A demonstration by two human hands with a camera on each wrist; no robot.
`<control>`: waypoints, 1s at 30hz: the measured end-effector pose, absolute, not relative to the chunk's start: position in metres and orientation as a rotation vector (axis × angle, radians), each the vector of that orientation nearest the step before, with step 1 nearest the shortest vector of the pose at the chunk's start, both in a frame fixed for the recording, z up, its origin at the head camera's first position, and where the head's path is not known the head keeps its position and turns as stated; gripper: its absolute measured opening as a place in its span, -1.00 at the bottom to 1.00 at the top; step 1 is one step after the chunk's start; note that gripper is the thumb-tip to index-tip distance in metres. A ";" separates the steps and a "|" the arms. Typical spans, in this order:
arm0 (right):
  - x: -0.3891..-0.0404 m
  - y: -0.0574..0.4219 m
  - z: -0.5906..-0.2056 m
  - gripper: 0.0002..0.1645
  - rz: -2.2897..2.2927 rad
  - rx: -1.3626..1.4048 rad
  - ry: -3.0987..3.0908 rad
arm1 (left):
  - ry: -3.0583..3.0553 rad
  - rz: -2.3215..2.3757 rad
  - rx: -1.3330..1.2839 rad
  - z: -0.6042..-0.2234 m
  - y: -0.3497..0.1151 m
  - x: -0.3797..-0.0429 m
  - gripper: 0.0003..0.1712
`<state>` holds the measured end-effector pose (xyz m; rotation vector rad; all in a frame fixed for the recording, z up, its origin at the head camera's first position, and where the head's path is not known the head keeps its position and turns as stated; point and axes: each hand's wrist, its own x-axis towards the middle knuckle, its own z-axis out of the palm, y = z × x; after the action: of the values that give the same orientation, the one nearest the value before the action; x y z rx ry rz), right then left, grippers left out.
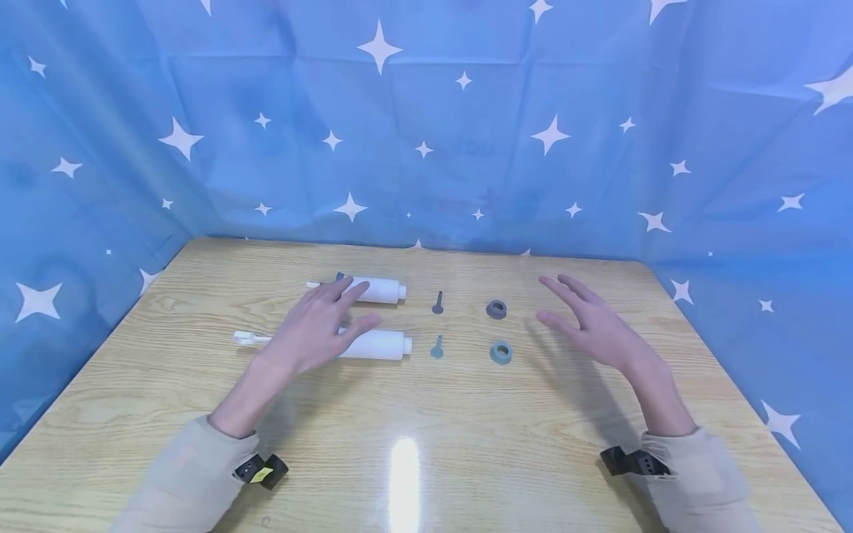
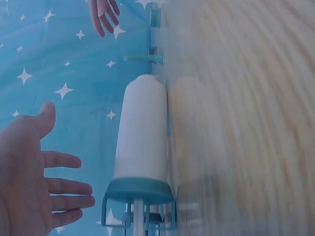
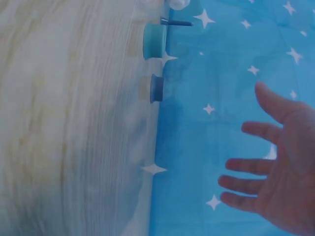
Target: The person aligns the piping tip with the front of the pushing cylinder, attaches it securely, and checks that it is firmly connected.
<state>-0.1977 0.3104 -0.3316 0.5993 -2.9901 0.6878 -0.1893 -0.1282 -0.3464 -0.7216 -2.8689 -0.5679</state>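
Two white syringe-like tubes lie side by side on the wooden table, a near one [image 1: 373, 345] and a far one [image 1: 380, 289]. A teal collar with side loops [image 2: 140, 191] and a white rod sit at one tube's end in the left wrist view. My left hand [image 1: 320, 326] hovers over the tubes, fingers spread, and partly hides them. To their right lie a dark nozzle [image 1: 437, 303] and a teal nozzle [image 1: 437, 348], then a dark ring cap [image 1: 496, 309] and a teal ring cap [image 1: 501, 352]. My right hand [image 1: 596, 326] is raised right of the caps, holding nothing.
The wooden table [image 1: 466, 429] reaches back to a blue star-patterned cloth [image 1: 466, 133], which hangs behind it and along both sides. Both sleeves carry dark wrist cameras. A bright light reflection lies on the tabletop near the front.
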 end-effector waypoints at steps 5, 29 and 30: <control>-0.196 0.304 -0.335 -0.20 0.707 0.642 -2.990 | -2.851 -0.599 -0.785 -0.348 -0.118 -0.188 -0.15; -0.190 0.274 -0.352 -0.27 0.809 0.889 -3.079 | -2.873 -0.620 -0.995 -0.360 -0.062 -0.192 -0.27; -0.190 0.273 -0.352 -0.27 0.805 0.902 -3.083 | -2.864 -0.620 -1.008 -0.360 -0.059 -0.193 -0.30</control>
<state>-0.1905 0.2730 -0.3521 0.9019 -3.0826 0.8050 -0.1932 -0.0595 -0.3604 -1.0080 -2.8644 -0.6200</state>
